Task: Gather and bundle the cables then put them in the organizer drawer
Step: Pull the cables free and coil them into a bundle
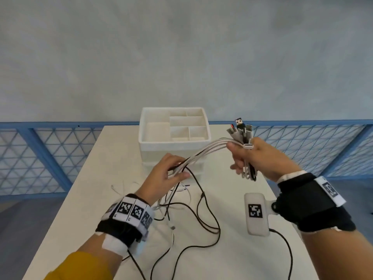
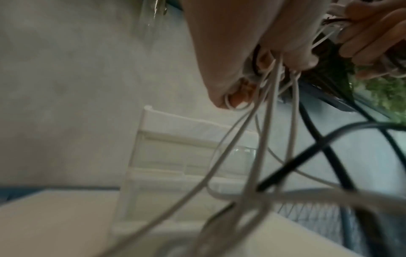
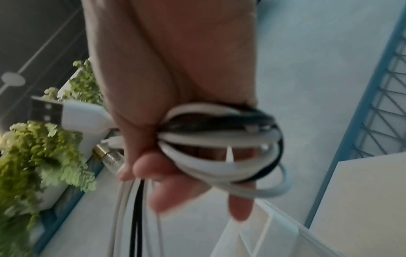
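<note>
Several white and black cables [image 1: 203,152] stretch between my two hands above a white table [image 1: 105,178]. My right hand [image 1: 252,156] grips their gathered end, with USB plugs [image 1: 240,128] sticking up past the thumb and a folded loop [image 3: 222,144] hanging under the fingers. My left hand [image 1: 171,170] holds the same strands lower down, fingers curled round them [image 2: 248,83]. The loose tails [image 1: 191,215] trail in tangles on the table. Behind the hands stands the white organizer [image 1: 174,128], its top tray of compartments empty, with drawers below [image 2: 175,156].
A white tagged device [image 1: 256,214] with a black lead lies on the table near my right wrist. Blue mesh railing [image 1: 40,154] runs behind the table and a grey wall rises beyond it. Green plants [image 3: 33,151] in a white planter show in the right wrist view.
</note>
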A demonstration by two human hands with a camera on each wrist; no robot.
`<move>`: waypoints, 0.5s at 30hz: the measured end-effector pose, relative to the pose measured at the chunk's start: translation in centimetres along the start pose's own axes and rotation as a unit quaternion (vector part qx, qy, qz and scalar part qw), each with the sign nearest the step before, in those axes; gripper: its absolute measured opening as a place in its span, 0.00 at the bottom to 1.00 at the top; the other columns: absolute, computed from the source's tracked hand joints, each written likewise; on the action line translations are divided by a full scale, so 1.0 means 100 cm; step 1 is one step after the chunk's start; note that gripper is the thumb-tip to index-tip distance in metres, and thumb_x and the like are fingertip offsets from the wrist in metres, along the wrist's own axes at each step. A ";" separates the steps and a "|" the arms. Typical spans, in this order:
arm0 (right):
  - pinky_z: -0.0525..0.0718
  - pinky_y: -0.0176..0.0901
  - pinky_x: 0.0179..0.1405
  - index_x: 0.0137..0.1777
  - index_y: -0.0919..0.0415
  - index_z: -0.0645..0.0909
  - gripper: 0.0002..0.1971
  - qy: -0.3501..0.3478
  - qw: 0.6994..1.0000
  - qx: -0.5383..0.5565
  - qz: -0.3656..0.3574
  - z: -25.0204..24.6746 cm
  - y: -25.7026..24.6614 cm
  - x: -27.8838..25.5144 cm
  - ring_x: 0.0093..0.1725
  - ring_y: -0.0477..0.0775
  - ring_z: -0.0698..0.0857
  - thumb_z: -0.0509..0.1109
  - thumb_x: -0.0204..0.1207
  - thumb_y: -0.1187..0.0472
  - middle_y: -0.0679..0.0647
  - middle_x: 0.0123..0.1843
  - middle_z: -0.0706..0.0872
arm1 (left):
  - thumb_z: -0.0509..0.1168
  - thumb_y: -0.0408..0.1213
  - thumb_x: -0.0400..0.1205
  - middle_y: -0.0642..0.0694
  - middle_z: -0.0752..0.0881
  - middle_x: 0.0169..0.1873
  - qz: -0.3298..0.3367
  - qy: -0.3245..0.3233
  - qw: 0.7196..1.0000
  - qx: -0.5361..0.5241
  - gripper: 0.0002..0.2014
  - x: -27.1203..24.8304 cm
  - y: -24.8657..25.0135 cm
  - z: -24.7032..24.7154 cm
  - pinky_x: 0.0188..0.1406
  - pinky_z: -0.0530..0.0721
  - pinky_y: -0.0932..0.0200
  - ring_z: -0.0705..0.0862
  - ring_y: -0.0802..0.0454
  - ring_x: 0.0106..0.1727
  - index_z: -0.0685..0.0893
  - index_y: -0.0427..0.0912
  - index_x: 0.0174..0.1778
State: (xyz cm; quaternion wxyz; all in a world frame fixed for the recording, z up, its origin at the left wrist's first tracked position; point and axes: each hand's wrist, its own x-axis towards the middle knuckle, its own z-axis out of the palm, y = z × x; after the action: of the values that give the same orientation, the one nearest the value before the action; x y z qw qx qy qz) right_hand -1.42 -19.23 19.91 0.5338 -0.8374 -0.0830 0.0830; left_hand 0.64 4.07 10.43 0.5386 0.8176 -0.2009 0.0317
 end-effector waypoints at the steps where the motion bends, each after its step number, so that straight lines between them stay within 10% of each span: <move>1: 0.87 0.59 0.47 0.30 0.60 0.74 0.18 0.003 1.000 0.004 -0.002 -0.002 -0.001 0.002 0.22 0.51 0.79 0.65 0.77 0.49 0.50 0.19 0.76 | 0.72 0.35 0.72 0.53 0.78 0.44 -0.013 0.028 0.999 -0.045 0.13 -0.001 0.000 0.003 0.44 0.72 0.80 0.78 0.72 0.44 0.80 0.50 0.49; 8: 0.81 0.48 0.37 0.26 0.61 0.73 0.23 0.049 0.999 -0.013 -0.002 0.001 -0.003 0.012 0.19 0.51 0.73 0.66 0.75 0.44 0.50 0.16 0.71 | 0.67 0.26 0.74 0.47 0.73 0.38 -0.037 0.103 0.979 -0.174 0.05 0.001 0.005 -0.001 0.42 0.78 0.73 0.77 0.60 0.39 0.82 0.40 0.35; 15: 0.80 0.50 0.34 0.20 0.60 0.69 0.26 0.073 0.996 -0.035 -0.038 0.017 -0.018 0.008 0.18 0.51 0.72 0.67 0.76 0.48 0.49 0.13 0.70 | 0.54 0.48 0.83 0.55 0.85 0.34 -0.078 -0.010 0.996 0.052 0.15 0.006 -0.004 -0.007 0.53 0.81 0.51 0.83 0.52 0.46 0.73 0.44 0.60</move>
State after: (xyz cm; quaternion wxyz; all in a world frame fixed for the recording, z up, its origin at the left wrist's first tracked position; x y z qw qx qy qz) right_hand -1.14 -16.84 20.84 0.5118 -0.8555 -0.0782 -0.0020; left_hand 1.45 4.64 10.48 0.4940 0.8581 -0.1396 -0.0081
